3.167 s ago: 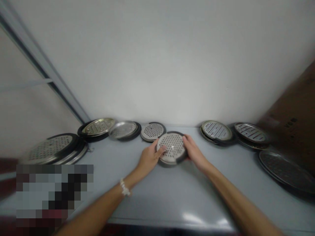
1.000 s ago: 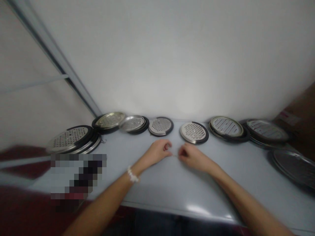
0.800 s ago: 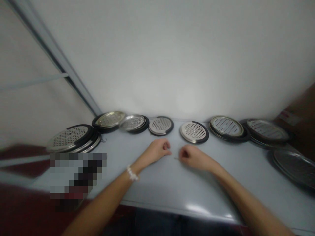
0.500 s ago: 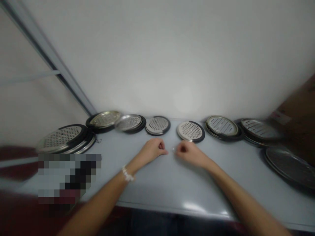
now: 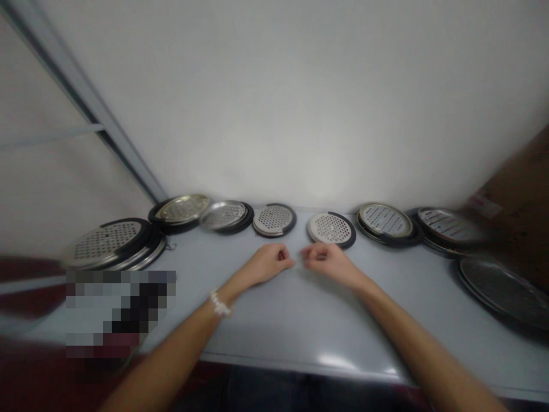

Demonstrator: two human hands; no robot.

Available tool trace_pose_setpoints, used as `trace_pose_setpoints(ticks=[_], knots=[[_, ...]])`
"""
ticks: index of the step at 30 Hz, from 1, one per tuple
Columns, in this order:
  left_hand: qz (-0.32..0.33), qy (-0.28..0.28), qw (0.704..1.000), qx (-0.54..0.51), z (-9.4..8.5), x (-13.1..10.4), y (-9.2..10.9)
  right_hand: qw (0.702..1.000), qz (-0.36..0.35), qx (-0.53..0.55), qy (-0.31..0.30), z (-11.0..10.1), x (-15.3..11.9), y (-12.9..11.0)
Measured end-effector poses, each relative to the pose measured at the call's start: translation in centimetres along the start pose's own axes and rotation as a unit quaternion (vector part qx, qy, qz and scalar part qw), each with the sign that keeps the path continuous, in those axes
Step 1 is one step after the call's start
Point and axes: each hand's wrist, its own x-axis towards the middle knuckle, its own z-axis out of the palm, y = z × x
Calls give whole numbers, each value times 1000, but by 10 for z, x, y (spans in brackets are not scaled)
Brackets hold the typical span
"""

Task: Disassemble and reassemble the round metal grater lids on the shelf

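Above the middle of the grey table [image 5: 274,326], my left hand [image 5: 274,261] has its thumb and fingers pinched together; whatever it may hold is too small to make out. My right hand [image 5: 323,260] faces it across a narrow gap, fingers bent and slightly blurred, thumb and forefinger a little apart with nothing visible between them. Just behind the hands lie two round perforated metal discs with dark rims, one at the left [image 5: 273,220] and one at the right [image 5: 330,229].
Stacked round graters or discs line the wall: left stack [image 5: 107,243], back left [image 5: 182,212], [image 5: 227,216] silver disc, right disc [image 5: 386,222], farther right disc [image 5: 450,226], and dark disc [image 5: 506,292]. A brown cardboard box [image 5: 523,200] stands right. A pixelated patch covers the left table edge.
The fingers of my right hand have loosened and spread slightly, and the small shiny speck at their tips no longer shows. My left hand has barely moved.
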Motion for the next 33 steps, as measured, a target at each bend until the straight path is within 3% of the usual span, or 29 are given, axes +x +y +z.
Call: trace_pose_setpoints(ticks=[8,15,24,29,33], knots=[[-16,-39,967,-251,7,1,9,980,87,179,5,5,-2,-13],[-25,7,961,-275,7,6,9,961,130,245,15,8,0,-11],[-45,8,957,-287,9,6,11,942,153,299,0,5,1,-4],[-33,7,944,-329,11,5,11,946,118,300,-17,9,-1,-5],[-48,5,932,-359,11,3,12,959,76,271,37,14,0,-5]])
